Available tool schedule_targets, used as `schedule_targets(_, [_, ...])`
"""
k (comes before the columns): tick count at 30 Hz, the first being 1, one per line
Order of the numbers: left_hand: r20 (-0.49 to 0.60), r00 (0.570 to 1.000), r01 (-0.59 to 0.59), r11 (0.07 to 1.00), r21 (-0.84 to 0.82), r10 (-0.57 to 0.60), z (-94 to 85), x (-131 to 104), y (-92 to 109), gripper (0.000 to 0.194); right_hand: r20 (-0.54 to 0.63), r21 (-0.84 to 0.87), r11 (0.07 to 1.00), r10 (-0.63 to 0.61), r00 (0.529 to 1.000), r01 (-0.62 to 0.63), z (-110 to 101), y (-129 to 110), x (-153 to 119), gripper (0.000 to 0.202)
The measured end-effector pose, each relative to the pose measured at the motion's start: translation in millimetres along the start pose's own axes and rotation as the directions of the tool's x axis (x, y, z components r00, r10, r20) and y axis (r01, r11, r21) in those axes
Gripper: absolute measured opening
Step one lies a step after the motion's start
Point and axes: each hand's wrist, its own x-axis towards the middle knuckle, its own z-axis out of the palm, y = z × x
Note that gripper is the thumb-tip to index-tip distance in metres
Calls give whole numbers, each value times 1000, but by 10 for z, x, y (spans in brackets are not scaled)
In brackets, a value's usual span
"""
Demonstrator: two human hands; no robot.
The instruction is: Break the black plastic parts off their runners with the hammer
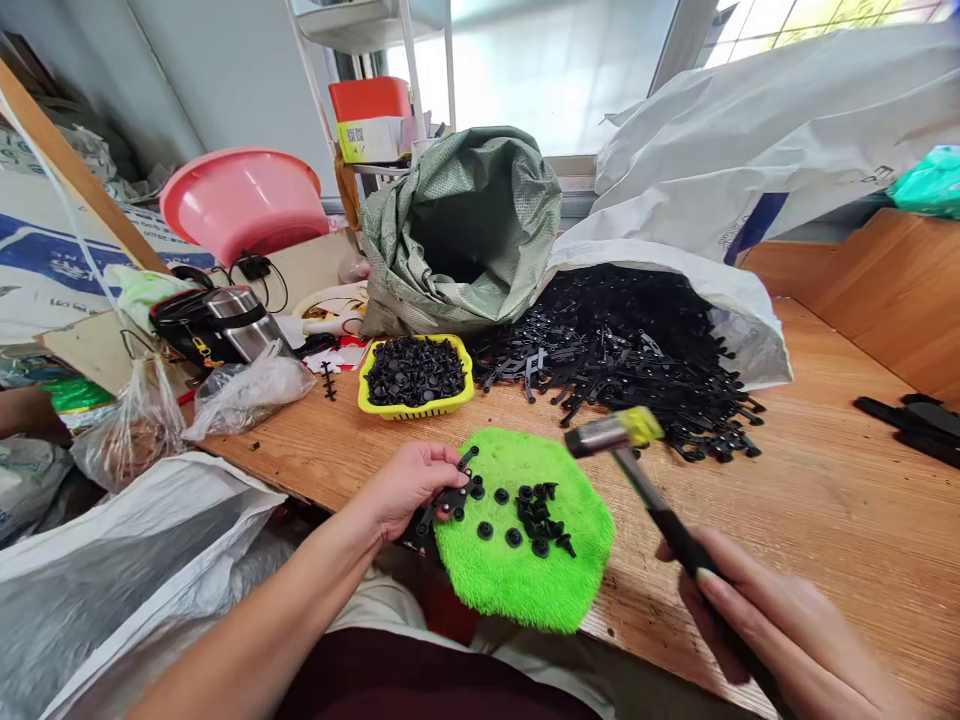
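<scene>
My left hand (420,485) is closed on a black plastic part (453,497) with several arms, at the left edge of a fluffy green cloth (517,595). My right hand (765,610) grips the black handle of a mallet (652,490). Its metal and yellow head is raised at the cloth's right, slightly blurred. Several round black plastic caps (514,538) stand apart on the cloth beside my left hand. A small heap of black push-in clips (536,510) lies to their right.
Behind the cloth stands a yellow basket (417,408) full of black clips. Black strip-like parts (630,350) spill from a white sack (765,345). An open green woven sack (390,260) stands at the back. A thermos (247,325) and plastic bags (251,390) sit left.
</scene>
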Motion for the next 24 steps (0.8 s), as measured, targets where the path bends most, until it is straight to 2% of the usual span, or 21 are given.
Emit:
schedule_targets(1, [-3,1000,-2,1000,3,2,2,-2,4,17,83,-36,994,-98,992,101,-6,-56,59,38])
schedule_targets(4, [-5,1000,-17,1000,-7,17,9,-8,11,17,162,-180,933,-284,945,311,42,-232,235,38])
schedule_targets(9, [15,1000,-12,999,-30,12,9,9,7,17,330,-351,790,-399,856,503,172,-408,382,40])
schedule_targets(13, [27,999,-24,999,-30,25,8,26,0,18,279,-390,747,-461,842,538,178,-424,400,36])
schedule_targets(17, [12,1000,-25,1000,-9,25,21,27,4,18,394,-467,678,-415,820,567,186,-367,402,33])
schedule_targets(22, [-7,999,-32,999,-3,32,22,26,-2,18,306,-408,763,-403,863,501,230,-338,371,27])
schedule_targets(24, [-4,1000,-28,1000,7,28,8,26,-17,19,340,-435,744,-385,858,507,261,-356,368,29])
